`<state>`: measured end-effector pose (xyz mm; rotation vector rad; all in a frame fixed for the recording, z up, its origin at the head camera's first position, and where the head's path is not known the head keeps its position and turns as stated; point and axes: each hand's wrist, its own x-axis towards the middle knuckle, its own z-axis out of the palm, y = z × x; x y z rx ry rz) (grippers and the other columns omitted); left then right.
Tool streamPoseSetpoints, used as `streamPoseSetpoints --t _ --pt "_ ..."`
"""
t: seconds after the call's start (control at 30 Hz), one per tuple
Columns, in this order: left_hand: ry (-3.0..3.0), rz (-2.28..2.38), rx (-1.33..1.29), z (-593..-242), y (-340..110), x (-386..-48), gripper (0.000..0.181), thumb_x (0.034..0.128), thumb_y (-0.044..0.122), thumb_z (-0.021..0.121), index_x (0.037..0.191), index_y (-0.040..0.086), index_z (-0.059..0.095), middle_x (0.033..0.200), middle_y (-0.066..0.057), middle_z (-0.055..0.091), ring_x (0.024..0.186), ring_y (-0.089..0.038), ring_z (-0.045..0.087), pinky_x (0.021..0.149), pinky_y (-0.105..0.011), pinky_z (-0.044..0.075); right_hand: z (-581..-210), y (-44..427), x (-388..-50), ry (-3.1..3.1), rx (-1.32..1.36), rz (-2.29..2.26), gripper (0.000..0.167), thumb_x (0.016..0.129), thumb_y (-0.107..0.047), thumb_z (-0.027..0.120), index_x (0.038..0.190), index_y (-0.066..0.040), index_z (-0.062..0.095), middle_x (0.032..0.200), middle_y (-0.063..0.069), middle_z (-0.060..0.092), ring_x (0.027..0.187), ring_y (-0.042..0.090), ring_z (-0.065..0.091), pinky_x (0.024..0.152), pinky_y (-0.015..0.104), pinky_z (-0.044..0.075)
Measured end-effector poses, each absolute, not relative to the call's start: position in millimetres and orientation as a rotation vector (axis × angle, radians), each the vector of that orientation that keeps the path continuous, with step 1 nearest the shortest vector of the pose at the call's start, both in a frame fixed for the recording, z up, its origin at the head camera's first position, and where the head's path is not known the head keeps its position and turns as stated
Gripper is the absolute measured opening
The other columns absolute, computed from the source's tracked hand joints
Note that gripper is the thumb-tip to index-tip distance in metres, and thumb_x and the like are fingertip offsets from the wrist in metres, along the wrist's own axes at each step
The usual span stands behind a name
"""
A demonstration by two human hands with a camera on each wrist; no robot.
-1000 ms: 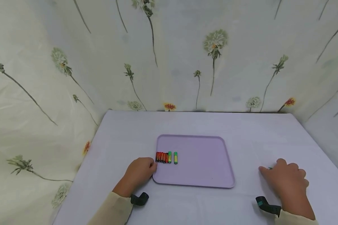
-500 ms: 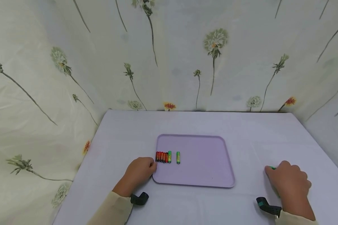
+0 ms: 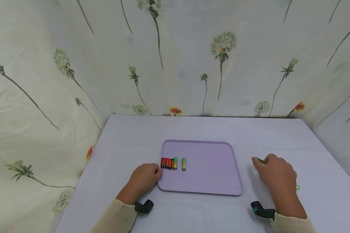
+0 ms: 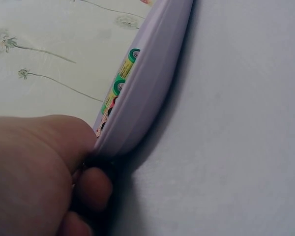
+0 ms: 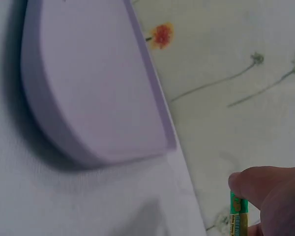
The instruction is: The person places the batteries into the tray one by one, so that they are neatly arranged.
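Observation:
My left hand (image 3: 145,176) grips the left rim of a lilac tray (image 3: 204,191). In the left wrist view the thumb lies on the rim and the fingers curl below it. Inside the tray, several red and black batteries (image 3: 167,163) stand in a row by that rim. A green-yellow battery (image 3: 175,163) ends the row, and another green battery (image 3: 183,164) lies a little apart to its right. Right of the tray, above the table, my right hand (image 3: 277,176) pinches a green battery (image 5: 238,214) between thumb and fingers. Its lower end runs out of the right wrist view.
Partly hidden behind the right wrist, another green battery (image 3: 297,187) lies on the white table (image 3: 128,136). A flower-printed curtain (image 3: 180,64) rises behind the table's far edge. Each wrist wears a black camera mount (image 3: 144,206).
My right hand has lifted the green battery off the table and moved left towards the tray, uncovering another battery. The loose green battery in the tray shifted slightly right. My left hand stayed put.

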<state>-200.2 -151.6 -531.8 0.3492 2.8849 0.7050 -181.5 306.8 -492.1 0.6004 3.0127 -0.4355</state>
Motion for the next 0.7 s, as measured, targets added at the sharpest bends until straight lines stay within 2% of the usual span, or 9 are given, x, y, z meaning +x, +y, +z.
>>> streamPoseSetpoints --t 0.3,0.53,0.7 --pt "2.889 0.711 0.348 -534.3 -152.2 -198.3 0.039 0.1028 0.033 0.060 0.068 0.019 0.053 0.060 0.006 0.041 0.057 -0.011 0.040 0.054 -0.029 0.033 -483.4 246.9 -200.4 3.155 0.315 -0.495 0.061 0.096 -0.058 0.065 0.110 0.002 0.066 0.093 0.022 0.070 0.085 0.041 0.063 0.067 0.052 0.043" --pt "2.893 0.721 0.362 -530.9 -151.1 -198.4 0.039 0.1029 0.032 0.059 0.067 0.018 0.052 0.060 0.006 0.040 0.056 -0.011 0.040 0.054 -0.029 0.032 -482.6 216.6 -210.5 3.211 0.167 -0.496 0.053 0.094 -0.056 0.068 0.101 -0.003 0.067 0.087 0.015 0.068 0.079 0.035 0.062 0.065 0.049 0.044" --pt "2.893 0.709 0.348 -530.6 -151.5 -199.7 0.039 0.1030 0.032 0.059 0.067 0.018 0.053 0.060 0.005 0.041 0.056 -0.011 0.041 0.054 -0.029 0.032 -488.0 192.4 -219.3 3.171 0.113 -0.485 0.050 0.094 -0.053 0.069 0.099 -0.004 0.068 0.085 0.012 0.069 0.074 0.031 0.062 0.064 0.047 0.046"
